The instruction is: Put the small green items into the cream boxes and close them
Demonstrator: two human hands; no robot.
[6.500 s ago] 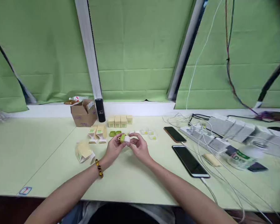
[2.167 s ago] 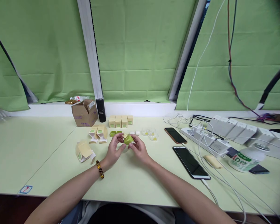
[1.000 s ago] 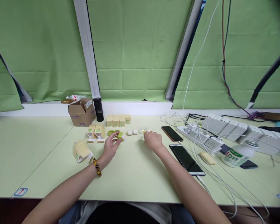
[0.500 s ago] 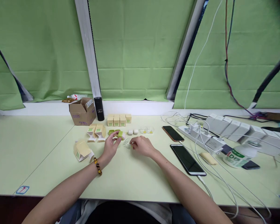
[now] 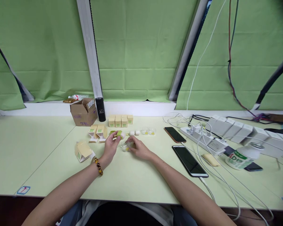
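My left hand (image 5: 110, 147), with a beaded bracelet at the wrist, pinches a small green-and-white piece (image 5: 121, 135) between thumb and fingers. Close beside it, my right hand (image 5: 141, 149) grips a clear plastic shell (image 5: 125, 146) with a bit of yellow at its base, just above or on the table. Behind the hands, two small white pieces (image 5: 134, 133) lie side by side. To their right is a pair of clear shells (image 5: 148, 131) with yellow spots. Another green piece (image 5: 112, 133) is partly hidden behind my left fingers.
Small beige boxes (image 5: 118, 121) stand at the back; opened ones (image 5: 83, 151) lie left. Beyond are a cardboard carton (image 5: 83, 117) and black tumbler (image 5: 100, 110). To the right are two phones (image 5: 190, 161), a power strip (image 5: 202, 141), tangled white cables and a white bottle (image 5: 246, 155).
My right hand has drawn the clear shell slightly left and nearer to me, turning it so its yellow part shows. My left hand still holds the green-and-white piece, almost unmoved.
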